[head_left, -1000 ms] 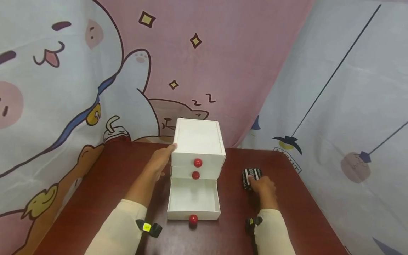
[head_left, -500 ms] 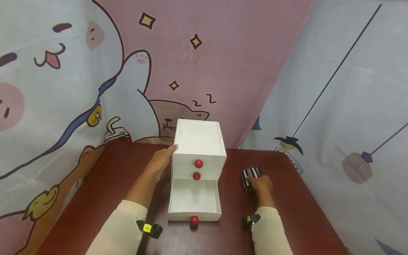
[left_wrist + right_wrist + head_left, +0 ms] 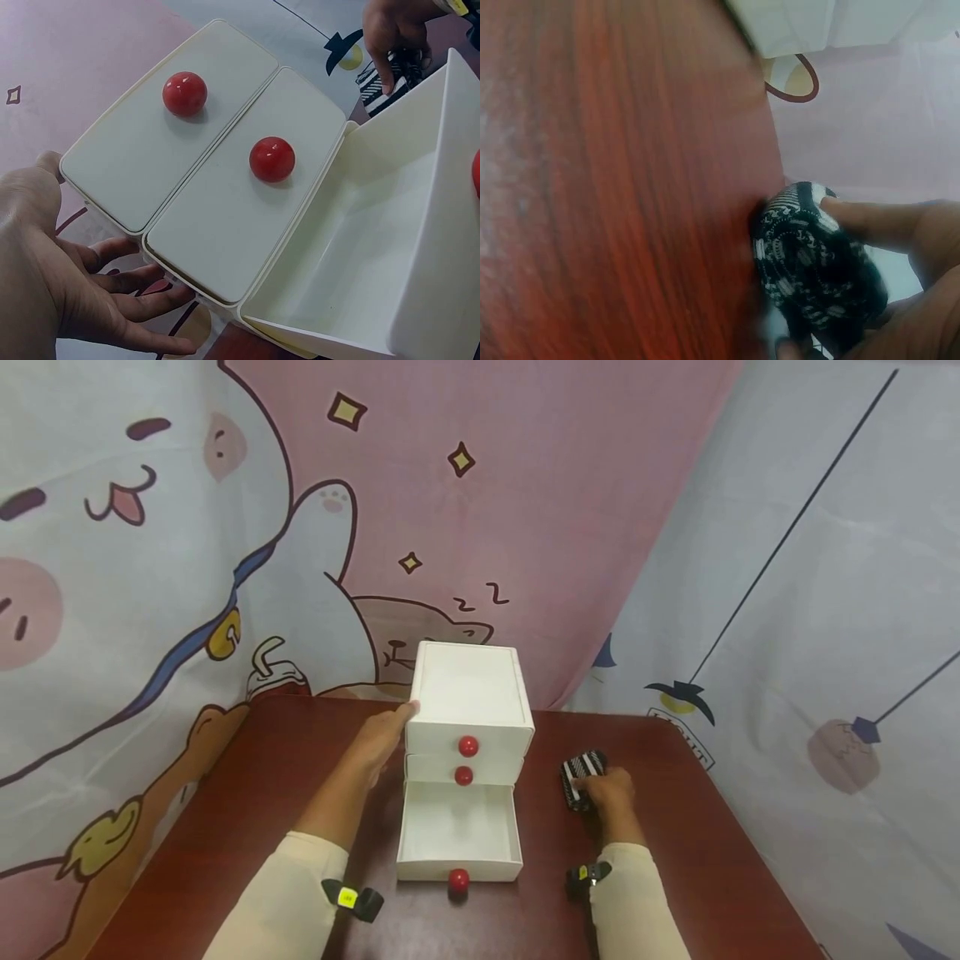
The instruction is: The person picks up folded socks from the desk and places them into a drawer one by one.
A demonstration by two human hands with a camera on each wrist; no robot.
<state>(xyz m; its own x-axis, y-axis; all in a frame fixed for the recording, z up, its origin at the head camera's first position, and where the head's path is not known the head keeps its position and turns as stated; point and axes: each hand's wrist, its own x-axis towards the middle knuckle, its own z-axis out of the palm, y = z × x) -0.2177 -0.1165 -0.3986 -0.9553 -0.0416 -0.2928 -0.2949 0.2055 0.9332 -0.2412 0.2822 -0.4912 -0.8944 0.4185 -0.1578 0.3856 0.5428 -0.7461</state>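
Note:
A white drawer cabinet (image 3: 472, 685) with red round knobs stands on the table. Its bottom drawer (image 3: 459, 827) is pulled out, and no contents show in it. My left hand (image 3: 377, 745) rests against the cabinet's left side, thumb at the top edge; in the left wrist view its fingers are spread and fairly straight. To the cabinet's right, my right hand (image 3: 611, 791) grips a small black-and-white patterned pouch-like item (image 3: 583, 770), thumb on top. In the right wrist view this item's rounded end faces the camera, low over or on the tabletop; I cannot tell which.
The dark red-brown table (image 3: 675, 860) extends on both sides of the cabinet. Behind it hangs a cartoon-printed cloth (image 3: 540, 527). The pulled-out drawer's red knob (image 3: 458, 881) sticks out toward me.
The right hand has shifted slightly left toward the cabinet, and the patterned pouch-like item has moved and turned a little with it. The left hand and the drawer look unchanged.

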